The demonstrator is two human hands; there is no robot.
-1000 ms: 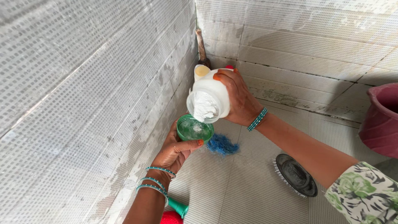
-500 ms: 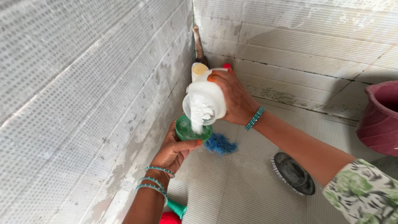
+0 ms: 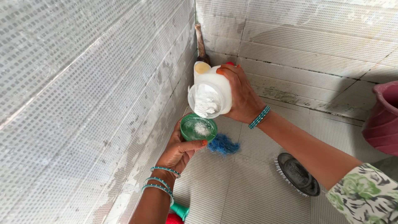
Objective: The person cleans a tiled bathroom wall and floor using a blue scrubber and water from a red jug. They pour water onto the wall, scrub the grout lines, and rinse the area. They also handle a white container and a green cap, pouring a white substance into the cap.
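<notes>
Right hand (image 3: 242, 99), fingers closed around a white plastic jar (image 3: 210, 93) tilted mouth-down, white powder (image 3: 206, 103) visible inside. Left hand (image 3: 179, 150), fingers gripping a green lid (image 3: 198, 128) held just below the jar's mouth, a little powder lying in it. On the tiled floor (image 3: 248, 186): blue scrubber (image 3: 224, 144), dark brush (image 3: 298, 174). Maroon bucket (image 3: 383, 120) at right. Tiled walls (image 3: 83, 83) meet in a corner.

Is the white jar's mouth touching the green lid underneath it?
Apart. The head view shows the tilted white jar, held in the right hand, with its rim just above the green lid in the left hand; a thin strip of tile shows between them.
</notes>
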